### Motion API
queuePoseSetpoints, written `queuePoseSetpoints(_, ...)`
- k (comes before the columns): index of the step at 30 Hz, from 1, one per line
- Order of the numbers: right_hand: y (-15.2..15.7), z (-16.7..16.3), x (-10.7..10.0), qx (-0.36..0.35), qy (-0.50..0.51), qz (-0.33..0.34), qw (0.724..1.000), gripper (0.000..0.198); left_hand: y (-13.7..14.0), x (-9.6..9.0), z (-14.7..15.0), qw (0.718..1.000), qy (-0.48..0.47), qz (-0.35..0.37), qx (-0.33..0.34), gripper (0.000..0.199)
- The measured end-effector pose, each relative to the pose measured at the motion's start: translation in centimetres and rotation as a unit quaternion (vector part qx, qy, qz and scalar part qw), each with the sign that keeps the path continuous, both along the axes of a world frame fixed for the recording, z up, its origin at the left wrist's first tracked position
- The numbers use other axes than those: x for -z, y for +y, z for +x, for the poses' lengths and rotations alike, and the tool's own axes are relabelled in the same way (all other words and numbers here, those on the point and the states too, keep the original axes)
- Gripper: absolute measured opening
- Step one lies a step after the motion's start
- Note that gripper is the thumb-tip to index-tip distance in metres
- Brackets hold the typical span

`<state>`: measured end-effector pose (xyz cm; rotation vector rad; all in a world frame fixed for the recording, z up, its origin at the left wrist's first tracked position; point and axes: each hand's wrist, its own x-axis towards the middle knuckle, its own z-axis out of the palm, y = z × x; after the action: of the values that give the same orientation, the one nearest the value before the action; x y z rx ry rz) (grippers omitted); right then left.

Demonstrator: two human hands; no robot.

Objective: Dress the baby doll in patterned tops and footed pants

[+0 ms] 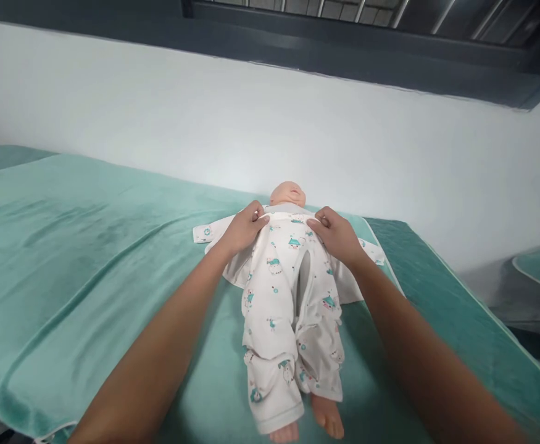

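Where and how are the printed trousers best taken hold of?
Probably by both ends of the waistband, one hand per side, coming from beyond the feet: this edge of the printed trousers spans the front of the doll fairly straight, and the left hand and right hand pinch it there. The trouser legs lie wrinkled, likely giving a looser hold.

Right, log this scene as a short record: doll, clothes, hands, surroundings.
Figure: smooth, round-headed baby doll, on its back, head beside the plain white wall
Lower garment: white cloth trousers with teal print, on the legs, feet showing below
Upper garment: white printed long-sleeved cloth top, spread to both sides
Left hand: pinches one side of the waistband
Right hand: pinches the other side
Surface: soft teal fabric cover
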<state>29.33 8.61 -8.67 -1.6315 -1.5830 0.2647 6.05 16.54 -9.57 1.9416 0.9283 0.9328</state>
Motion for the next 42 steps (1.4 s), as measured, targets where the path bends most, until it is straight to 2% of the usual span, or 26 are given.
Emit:
queuePoseSetpoints(3, 2.2, 0.2, -0.1, -0.033, 0.103, -0.060, 0.992, 0.031, 1.5, 1.0, 1.0, 0.998, -0.009, -0.004, -0.066, 0.016)
queuePoseSetpoints(6, 3.3, 0.9, 1.2, -0.031, 0.232, -0.067, 0.970, 0.038, 2.1, 2.2, 1.6, 0.992, -0.030, -0.007, -0.120, 0.015)
queuePoseSetpoints(10, 2.8, 2.2, 3.8, -0.023, 0.371, -0.060, 0.926, 0.044, 1.6, 2.9, 1.5, 0.987, -0.027, -0.016, -0.156, 0.015)
queuePoseSetpoints(13, 1.9, 2.8, 5.0, -0.023, 0.402, -0.056, 0.914, 0.043, 0.9, 2.9, 1.3, 0.987, -0.006, 0.003, -0.162, 0.017)
queuePoseSetpoints(16, 0.7, 3.0, 5.1, -0.039, 0.395, -0.055, 0.916, 0.037, 0.6, 2.9, 1.1, 0.986, 0.044, 0.032, -0.159, 0.019)
queuePoseSetpoints(19, -0.6, 3.3, 4.8, -0.075, 0.373, -0.094, 0.920, 0.036, 0.5, 3.1, 0.9, 0.981, 0.095, 0.042, -0.161, 0.020)
queuePoseSetpoints(23, -1.9, 3.6, 4.2, -0.123, 0.346, -0.156, 0.917, 0.033, 0.4, 3.1, 0.5, 0.978, 0.149, 0.001, -0.144, 0.019)
queuePoseSetpoints(26, -2.1, 3.4, 4.1, -0.096, 0.306, -0.189, 0.928, 0.024, 0.2, 2.8, 0.3, 0.978, 0.172, -0.020, -0.118, 0.017)
queuePoseSetpoints(29, -1.8, 2.7, 4.0, -0.044, 0.264, -0.195, 0.944, 0.020, 0.1, 2.5, 0.1, 0.980, 0.169, -0.028, -0.104, 0.019)
queuePoseSetpoints(33, -1.5, 2.0, 3.5, -0.014, 0.216, -0.188, 0.958, 0.021, 0.0, 2.5, -0.1, 0.985, 0.145, -0.066, -0.065, 0.023)
queuePoseSetpoints(38, -1.5, 2.1, 2.8, -0.066, 0.101, -0.199, 0.973, 0.024, -0.2, 2.6, -0.6, 0.989, 0.067, -0.132, 0.016, 0.028)
queuePoseSetpoints(42, -1.2, 2.7, 3.9, -0.084, 0.060, -0.151, 0.983, 0.024, -0.4, 2.1, -0.8, 0.994, 0.066, -0.074, 0.039, 0.031)
